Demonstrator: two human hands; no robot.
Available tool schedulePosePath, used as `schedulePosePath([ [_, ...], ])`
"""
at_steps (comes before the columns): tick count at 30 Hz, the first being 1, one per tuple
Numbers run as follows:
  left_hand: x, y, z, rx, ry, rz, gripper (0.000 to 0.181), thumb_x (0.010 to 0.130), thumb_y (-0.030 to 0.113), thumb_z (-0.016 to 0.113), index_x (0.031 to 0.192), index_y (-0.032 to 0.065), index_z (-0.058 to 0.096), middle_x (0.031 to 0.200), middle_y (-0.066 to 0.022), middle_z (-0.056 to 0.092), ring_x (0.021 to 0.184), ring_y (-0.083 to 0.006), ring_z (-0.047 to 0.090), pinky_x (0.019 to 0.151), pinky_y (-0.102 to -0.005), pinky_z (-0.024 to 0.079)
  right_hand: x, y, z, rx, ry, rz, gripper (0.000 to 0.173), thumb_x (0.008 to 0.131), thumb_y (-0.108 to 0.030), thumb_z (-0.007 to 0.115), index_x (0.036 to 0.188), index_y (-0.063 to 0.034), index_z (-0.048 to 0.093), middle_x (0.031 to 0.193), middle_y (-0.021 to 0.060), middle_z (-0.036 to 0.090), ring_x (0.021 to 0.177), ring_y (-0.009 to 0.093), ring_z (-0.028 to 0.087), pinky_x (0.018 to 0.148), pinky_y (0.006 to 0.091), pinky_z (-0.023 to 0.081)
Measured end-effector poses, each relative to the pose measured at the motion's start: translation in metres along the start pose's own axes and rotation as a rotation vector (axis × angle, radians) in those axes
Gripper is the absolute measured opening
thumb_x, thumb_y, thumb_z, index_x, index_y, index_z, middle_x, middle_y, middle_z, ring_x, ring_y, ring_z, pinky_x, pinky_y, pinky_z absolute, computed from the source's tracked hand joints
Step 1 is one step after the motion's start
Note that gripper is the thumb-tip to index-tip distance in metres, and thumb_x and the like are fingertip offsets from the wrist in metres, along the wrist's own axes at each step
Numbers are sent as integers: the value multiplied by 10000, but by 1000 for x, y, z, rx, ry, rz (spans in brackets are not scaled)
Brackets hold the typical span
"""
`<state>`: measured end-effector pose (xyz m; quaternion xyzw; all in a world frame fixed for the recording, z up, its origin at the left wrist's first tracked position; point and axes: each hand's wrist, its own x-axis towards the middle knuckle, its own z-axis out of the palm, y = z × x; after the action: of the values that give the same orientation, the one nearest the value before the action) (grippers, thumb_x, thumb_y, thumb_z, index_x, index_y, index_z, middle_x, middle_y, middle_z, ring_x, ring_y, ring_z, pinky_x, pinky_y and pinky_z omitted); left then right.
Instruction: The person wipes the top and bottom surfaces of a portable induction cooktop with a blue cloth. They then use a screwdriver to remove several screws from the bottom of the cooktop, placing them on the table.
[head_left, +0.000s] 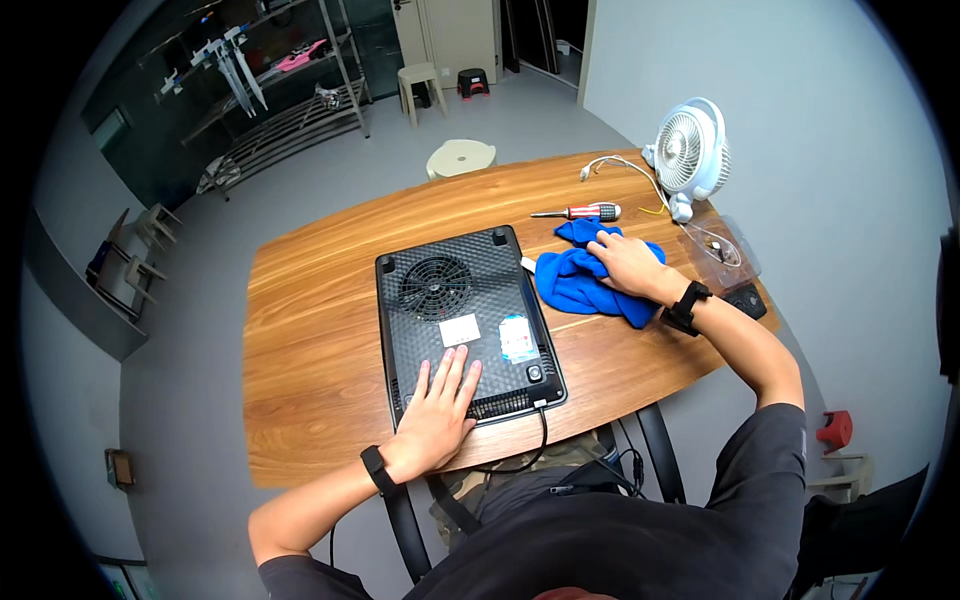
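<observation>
An induction cooker (487, 300) lies upside down on the wooden table (315, 360), its round fan grille, rubber feet and two labels facing up. My left hand (439, 412) rests flat with spread fingers on the near end of its black underside. To the right of the cooker, my right hand (626, 262) lies on a crumpled blue cloth (585, 285); whether the fingers grip the cloth is hard to tell. Just beyond the cloth is a screwdriver (581, 212) with a red, white and black handle. A black cord (544, 435) runs from the cooker's near edge over the table edge.
A white fan (686, 154) with a cable stands at the far right corner. Near it are a clear plastic tray (709, 262) with small parts and a black object (745, 301). A cream stool (461, 157) stands behind the table, a metal rack (300, 120) farther back.
</observation>
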<state>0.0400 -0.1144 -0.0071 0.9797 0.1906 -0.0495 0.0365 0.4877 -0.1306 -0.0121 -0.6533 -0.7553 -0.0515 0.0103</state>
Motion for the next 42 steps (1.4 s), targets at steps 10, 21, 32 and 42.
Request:
schedulePosePath([
  [10,0,-1,3,3,16,-4,874,988,351,665,1636,-42,229,1711,-298,169,1599,-443,182,1279,-596,174,-49,71,26,-149,-92,124,599,842,-286,823,1323,-74,535,1253,160,578,1150,372,626,900,482,581],
  [21,-3,-2,5,8,19,-3,868,995,364,654,1634,-44,232,1707,-304,176,1596,-443,191,1276,-599,177,46,81,-44,65,-111,158,379,966,-355,689,1213,-68,682,1227,185,682,1142,398,658,950,483,553],
  [32,1,-2,2,15,27,-2,877,990,379,662,1642,-22,233,1704,-294,195,1592,-427,214,1273,-597,193,110,96,49,-162,-149,219,283,935,-217,662,1189,-94,681,1146,138,711,1124,366,672,960,516,525],
  [42,1,1,1,32,15,-8,890,976,368,679,1637,-33,238,1706,-292,194,1593,-429,211,1276,-584,199,78,70,-15,79,114,70,284,968,-282,674,1161,-74,655,1130,169,647,1025,417,677,848,535,566],
])
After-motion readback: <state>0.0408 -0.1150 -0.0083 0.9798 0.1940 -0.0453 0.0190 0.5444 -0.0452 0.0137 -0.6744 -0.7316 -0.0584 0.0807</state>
